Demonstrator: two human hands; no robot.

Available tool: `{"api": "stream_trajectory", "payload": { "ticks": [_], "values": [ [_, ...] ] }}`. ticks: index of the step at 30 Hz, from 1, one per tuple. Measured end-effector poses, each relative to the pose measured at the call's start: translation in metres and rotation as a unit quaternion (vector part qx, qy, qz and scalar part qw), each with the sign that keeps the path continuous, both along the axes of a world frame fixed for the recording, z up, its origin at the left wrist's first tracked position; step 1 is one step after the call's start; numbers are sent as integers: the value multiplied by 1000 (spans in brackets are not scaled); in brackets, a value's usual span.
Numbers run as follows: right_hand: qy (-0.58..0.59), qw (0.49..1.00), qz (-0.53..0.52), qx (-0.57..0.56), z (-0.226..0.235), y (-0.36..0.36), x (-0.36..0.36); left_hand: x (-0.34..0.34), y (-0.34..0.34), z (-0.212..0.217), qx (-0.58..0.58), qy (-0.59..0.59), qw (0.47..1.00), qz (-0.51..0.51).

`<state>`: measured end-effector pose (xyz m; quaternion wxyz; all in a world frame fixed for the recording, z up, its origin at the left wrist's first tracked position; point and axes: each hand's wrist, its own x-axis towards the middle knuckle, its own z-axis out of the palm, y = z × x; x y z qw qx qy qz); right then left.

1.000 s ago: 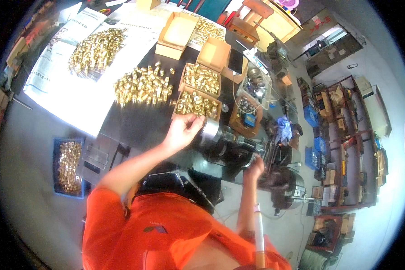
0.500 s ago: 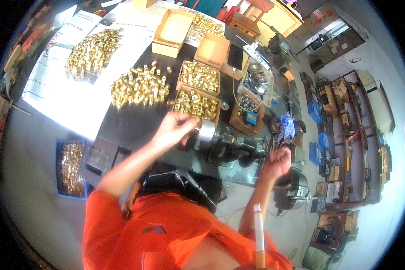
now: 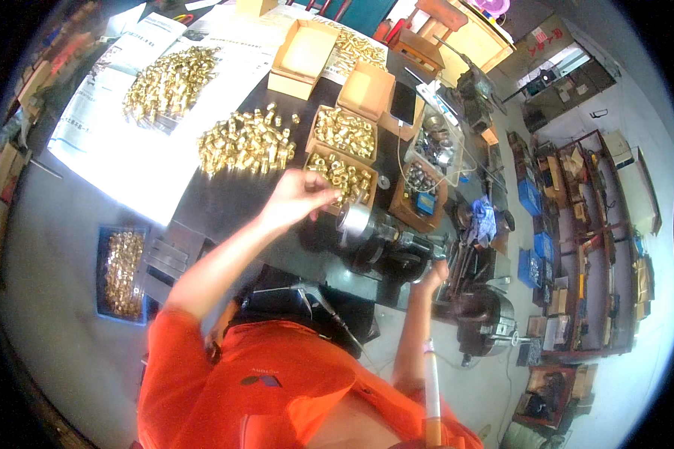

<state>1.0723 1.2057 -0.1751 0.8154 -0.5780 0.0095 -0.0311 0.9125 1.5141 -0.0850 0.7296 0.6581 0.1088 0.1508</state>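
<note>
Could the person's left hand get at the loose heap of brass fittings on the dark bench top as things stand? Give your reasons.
Probably yes. The left hand hovers at the cardboard box of brass fittings, and the loose heap lies just beyond it on the open bench top, with nothing standing between them.

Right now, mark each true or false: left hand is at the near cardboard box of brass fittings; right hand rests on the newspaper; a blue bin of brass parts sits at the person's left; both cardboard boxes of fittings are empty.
1. The left hand is at the near cardboard box of brass fittings: true.
2. The right hand rests on the newspaper: false, it is by the dark machine.
3. A blue bin of brass parts sits at the left: true.
4. Both boxes are empty: false, both hold fittings.
</note>
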Motion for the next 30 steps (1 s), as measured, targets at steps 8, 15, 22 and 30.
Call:
{"api": "stream_trajectory", "payload": {
  "ticks": [8,15,22,30],
  "values": [
    [13,999,-6,30,17,9,-24,42,19,-14,88,-12,996,19],
    [71,996,-7,46,13,-4,-31,-24,87,-62,328,126,923,159],
    [84,995,1,44,10,-7,-24,-13,69,-61,473,124,862,133],
    [62,998,-22,13,15,-4,-31,23,72,-65,599,199,773,64]
  ]
}}
